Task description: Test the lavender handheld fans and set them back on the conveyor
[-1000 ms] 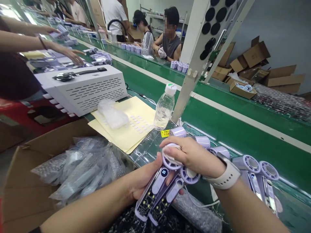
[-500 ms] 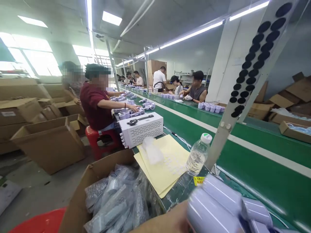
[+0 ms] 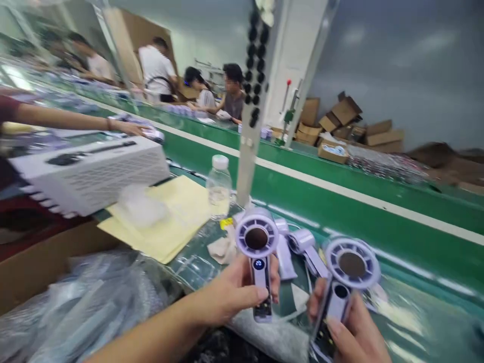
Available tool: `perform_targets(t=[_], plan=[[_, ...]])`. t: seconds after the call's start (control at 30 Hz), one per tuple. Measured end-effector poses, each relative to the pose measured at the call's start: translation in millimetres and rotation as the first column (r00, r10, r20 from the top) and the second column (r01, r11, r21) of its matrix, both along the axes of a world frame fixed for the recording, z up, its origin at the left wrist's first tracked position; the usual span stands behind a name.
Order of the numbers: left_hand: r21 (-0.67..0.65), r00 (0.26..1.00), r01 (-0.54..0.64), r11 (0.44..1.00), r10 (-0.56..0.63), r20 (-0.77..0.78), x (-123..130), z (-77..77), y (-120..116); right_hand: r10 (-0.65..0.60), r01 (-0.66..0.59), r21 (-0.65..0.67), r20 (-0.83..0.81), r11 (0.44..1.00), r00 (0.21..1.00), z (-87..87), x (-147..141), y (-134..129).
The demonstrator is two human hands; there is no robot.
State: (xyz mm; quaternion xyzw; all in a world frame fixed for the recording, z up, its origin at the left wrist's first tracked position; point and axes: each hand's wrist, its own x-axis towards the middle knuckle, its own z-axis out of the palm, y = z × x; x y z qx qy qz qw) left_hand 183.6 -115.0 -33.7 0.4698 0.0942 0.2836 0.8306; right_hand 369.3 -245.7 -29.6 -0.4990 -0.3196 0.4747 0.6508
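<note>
My left hand [image 3: 234, 295] is closed around the handle of a lilac handheld fan [image 3: 259, 277]. The fan stands upright, its round slotted head up and a small display lit, seeming to read 20, while my thumb rests low on the handle. In my right hand [image 3: 357, 327] is a second lilac handheld fan [image 3: 338, 302], slightly tilted, with a dark display and my thumb on its lower handle. Just behind them, more lilac fans [image 3: 302, 241] lie on the green bench. A crumpled white cloth [image 3: 221, 249] lies left of the first fan.
A water bottle [image 3: 219, 189] stands by a metal post [image 3: 251, 151]. Yellow sheets [image 3: 181, 201] lie beside a white vented box [image 3: 106, 171]. At lower left, a carton [image 3: 45, 247] holds bagged items. A green conveyor [image 3: 321, 201] runs behind; a co-worker's arm [image 3: 71, 117] reaches in at left.
The view has swung right and down. Several fans bunched at the lower right before; now one is held upright in each of my hands, and the left one's display is lit.
</note>
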Motion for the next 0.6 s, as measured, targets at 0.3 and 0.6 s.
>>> perform_targets(t=[0.3, 0.6], plan=[[0.086, 0.991, 0.085, 0.993, -0.075, -0.109, 14.8, 3.1, -8.8, 0.056, -0.041, 0.082, -0.183, 0.996, 0.982, -3.5, -4.4, -4.3], [-0.017, 0.992, 0.023, 1.000, -0.025, -0.126, 19.2, 14.5, -14.7, 0.098, -0.068, 0.099, -0.338, 0.993, 0.936, 1.6, -7.3, -1.4]])
